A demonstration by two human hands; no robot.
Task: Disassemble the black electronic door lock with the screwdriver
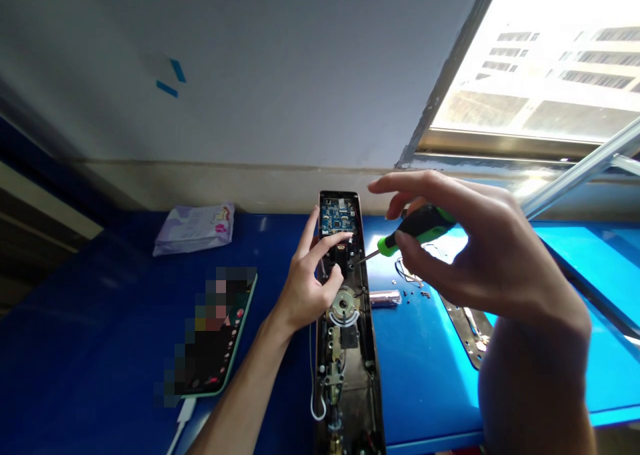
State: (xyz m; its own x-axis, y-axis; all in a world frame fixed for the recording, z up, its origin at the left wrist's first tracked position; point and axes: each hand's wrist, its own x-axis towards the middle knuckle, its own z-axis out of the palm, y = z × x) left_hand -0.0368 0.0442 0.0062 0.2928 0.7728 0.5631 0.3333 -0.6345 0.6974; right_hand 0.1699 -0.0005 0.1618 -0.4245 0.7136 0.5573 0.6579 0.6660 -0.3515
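Note:
A long, narrow black housing, which looks like an opened electronic door lock, lies lengthwise in front of me. At its far end sits a blue circuit board; a round metal part is nearer its middle. My left hand rests over the housing's left edge with fingers spread, the index fingertip just below the board and the thumb lower down. My right hand grips a green and black screwdriver from the right. The screwdriver's shaft slants down left, its tip at the housing beside my left fingers; exact contact is unclear.
Left on the blue table lie a phone with a white cable and a pale purple packet. On the right are a wrapped cylinder, small screws, wires and a black plate. A wall stands behind.

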